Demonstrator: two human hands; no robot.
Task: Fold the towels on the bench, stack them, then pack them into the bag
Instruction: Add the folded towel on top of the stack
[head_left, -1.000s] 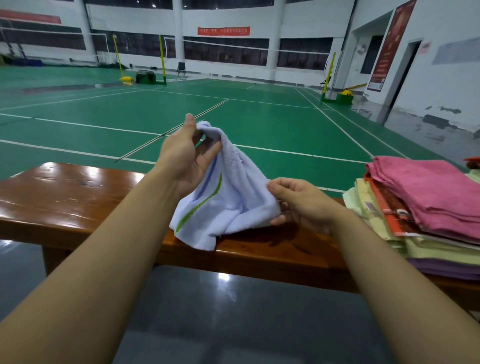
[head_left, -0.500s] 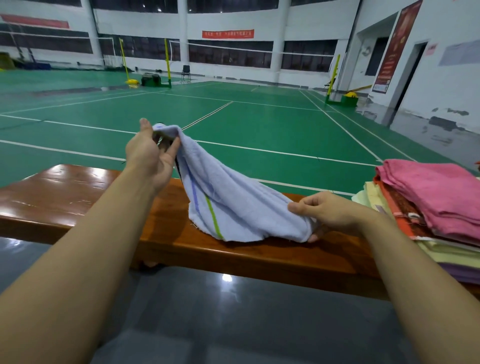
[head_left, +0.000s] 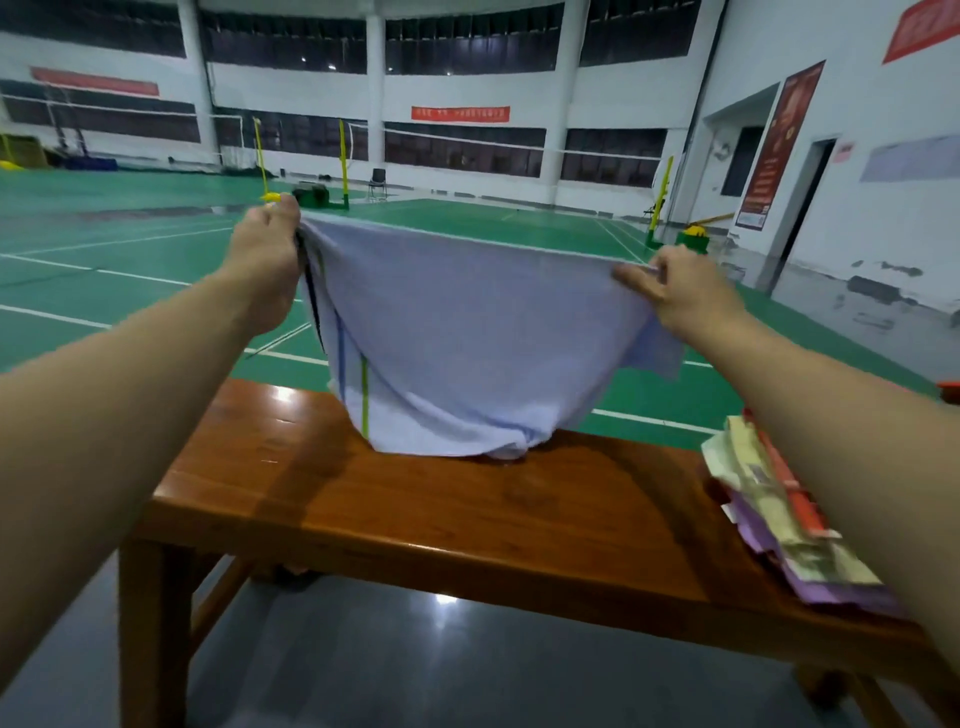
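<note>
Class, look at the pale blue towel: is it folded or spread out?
Spread out. Left hand and right hand pinch the pale blue towel taut; it sags onto the bench.

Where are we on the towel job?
Early. Done: nothing clearly; a mixed pile lies on the bench. In hand: left hand and right hand hold the pale blue towel spread, unfolded. Left: folding, stacking, packing; no bag in view.

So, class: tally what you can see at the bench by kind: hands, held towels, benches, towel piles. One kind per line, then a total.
Hands: 2, left and right
Held towel: 1
Bench: 1
Towel pile: 1; towels inside too overlapped to count
Total: 5
</note>
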